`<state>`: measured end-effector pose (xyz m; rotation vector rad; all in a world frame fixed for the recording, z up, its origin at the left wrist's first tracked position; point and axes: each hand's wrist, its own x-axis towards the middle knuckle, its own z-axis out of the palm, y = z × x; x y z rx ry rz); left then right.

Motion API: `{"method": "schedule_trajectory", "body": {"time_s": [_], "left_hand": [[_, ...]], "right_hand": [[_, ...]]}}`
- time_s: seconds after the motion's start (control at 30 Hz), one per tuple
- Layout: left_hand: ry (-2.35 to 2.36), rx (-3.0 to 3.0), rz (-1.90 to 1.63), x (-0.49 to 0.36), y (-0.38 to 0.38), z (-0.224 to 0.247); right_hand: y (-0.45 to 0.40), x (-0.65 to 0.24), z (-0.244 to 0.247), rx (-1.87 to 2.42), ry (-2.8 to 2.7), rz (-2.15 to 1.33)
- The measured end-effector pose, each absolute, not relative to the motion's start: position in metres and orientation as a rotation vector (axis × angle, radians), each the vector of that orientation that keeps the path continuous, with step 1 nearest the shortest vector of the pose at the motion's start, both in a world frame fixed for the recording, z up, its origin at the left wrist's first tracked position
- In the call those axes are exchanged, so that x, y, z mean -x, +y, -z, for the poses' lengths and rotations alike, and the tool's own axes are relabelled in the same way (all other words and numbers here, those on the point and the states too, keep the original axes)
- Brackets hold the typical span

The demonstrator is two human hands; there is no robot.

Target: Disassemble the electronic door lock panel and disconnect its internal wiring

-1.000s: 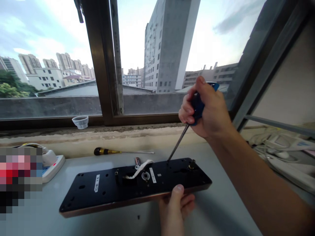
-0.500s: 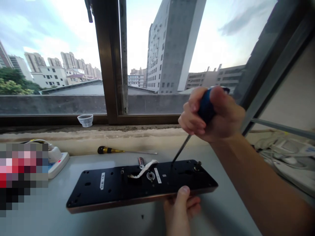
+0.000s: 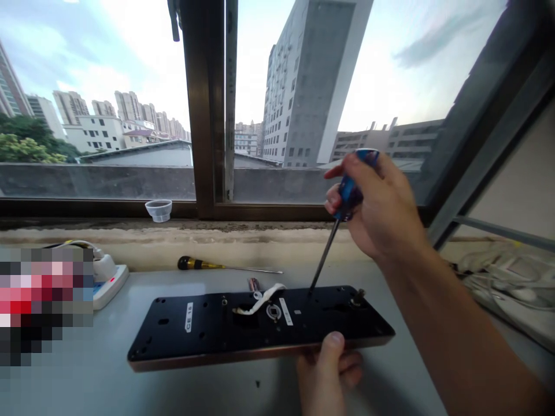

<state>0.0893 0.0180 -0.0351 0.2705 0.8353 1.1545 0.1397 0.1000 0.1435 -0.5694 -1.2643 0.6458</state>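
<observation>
Screw [image 3: 258, 383], small and dark, lies on the table [image 3: 191, 396] just in front of the panel [image 3: 208, 338]. Beside it, the left hand [image 3: 325, 372] grips the panel's near edge, thumb on top, fingers beneath; the panel is black, long and held over the table. A white cable [image 3: 264, 300] curls from its opening, near a round fitting [image 3: 273, 312]. The right hand [image 3: 384, 205] is curled around the handle of a blue screwdriver [image 3: 349, 188], whose slanted shaft meets the panel right of its middle, near the far edge. Just beyond lie a small cylinder [image 3: 254, 284] and a yellow-black screwdriver [image 3: 202, 264]. Left stands a power strip [image 3: 113, 289]; on the sill, a clear cup [image 3: 159, 211]. Buildings [image 3: 318, 86] show outside.
</observation>
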Motion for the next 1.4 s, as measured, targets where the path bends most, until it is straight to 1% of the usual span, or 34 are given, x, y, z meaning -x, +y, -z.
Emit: {"method": "schedule_trajectory", "body": {"time_s": [0.1,0.27,0.47,0.63,0.77,0.97,1.13,1.3,1.4], "left_hand": [[0.827,-0.251,-1.172,-0.09,0.018,0.036],[0.844,-0.256,-1.18,-0.092,0.018,0.037],[0.854,-0.26,-1.173,-0.092,0.019,0.039],[0.836,-0.276,-1.154,-0.09,0.019,0.036],[0.85,-0.263,-1.144,-0.088,0.019,0.033],[0.878,-0.242,-1.155,-0.088,0.019,0.034],[0.918,-0.253,-1.162,-0.088,0.019,0.03],[0.937,-0.278,-1.136,-0.087,0.02,0.025],[0.954,-0.289,-1.126,-0.087,0.02,0.025]], "right_hand": [[0.106,-0.141,-0.142,0.64,-1.247,-0.623],[0.113,-0.136,-0.143,0.682,-1.166,-0.483],[0.116,-0.136,-0.147,0.744,-1.212,-0.538],[0.111,-0.136,-0.152,0.695,-1.096,-0.471],[0.107,-0.137,-0.155,0.768,-1.198,-0.536],[0.106,-0.139,-0.159,0.718,-1.159,-0.443],[0.106,-0.146,-0.159,0.806,-1.27,-0.54],[0.102,-0.143,-0.159,0.674,-1.452,-0.524],[0.101,-0.139,-0.159,0.634,-1.43,-0.552]]}}
